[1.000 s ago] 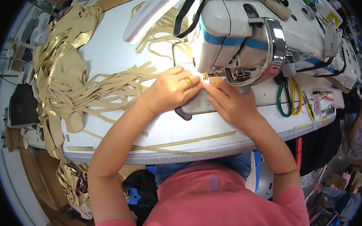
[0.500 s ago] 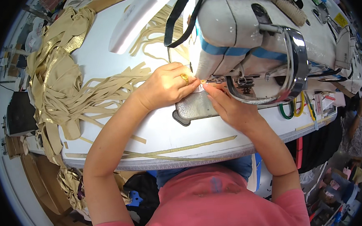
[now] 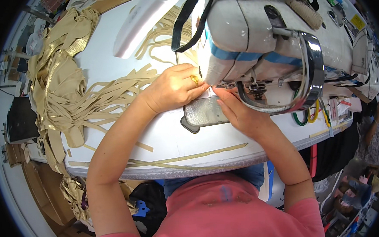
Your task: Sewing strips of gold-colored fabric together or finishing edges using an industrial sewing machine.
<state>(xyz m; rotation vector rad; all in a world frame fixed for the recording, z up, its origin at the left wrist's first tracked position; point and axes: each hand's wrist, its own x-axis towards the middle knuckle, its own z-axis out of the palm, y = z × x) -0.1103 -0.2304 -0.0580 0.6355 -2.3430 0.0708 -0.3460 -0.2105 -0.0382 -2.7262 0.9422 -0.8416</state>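
- Left grip: gold ring worn; fingertips beside white sewing machine.
- Right grip: fingers extended, near left grip.
- Beige strips: heaped on bench, left side.

Sewing machine blocking ahead, open tabletop nearer

bright light washes the white tabletop, leaving its surface pale. glints sit on the curved chrome guard, the glossy sewing machine and the gold fabric; the machine's underside is darker. the fisheye bows the table's front edge, the corners fall to black, and the clutter at lower right looks soft.
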